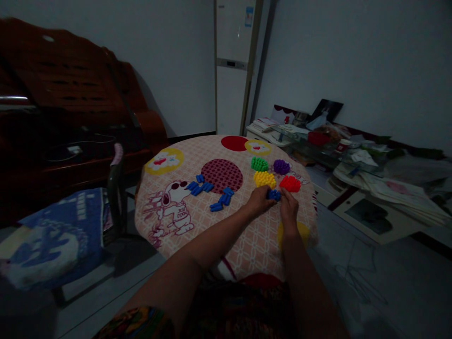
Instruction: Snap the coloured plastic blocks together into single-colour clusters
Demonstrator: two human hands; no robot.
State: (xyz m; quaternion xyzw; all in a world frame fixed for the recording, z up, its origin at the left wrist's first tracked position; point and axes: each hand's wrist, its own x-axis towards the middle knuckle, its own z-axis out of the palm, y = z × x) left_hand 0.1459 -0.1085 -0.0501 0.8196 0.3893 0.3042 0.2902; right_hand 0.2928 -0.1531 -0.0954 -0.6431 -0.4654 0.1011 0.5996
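Note:
My left hand [259,201] and my right hand [288,207] meet over a small cluster of blue pegs [273,194] on the round table's patterned cloth [183,226]. Both hands pinch this blue cluster from either side. Just beyond it lie a red peg cluster [290,183], a yellow one [264,179], a green one [259,164] and a purple one [281,166]. Loose blue pegs [201,186] lie scattered left of my hands, with more blue pegs [221,199] closer in.
A chair with a blue towel [52,235] stands at the left, before a dark wooden sofa [70,94]. A low table heaped with papers and clutter [353,155] runs along the right wall. A tall white air conditioner [233,66] stands in the corner.

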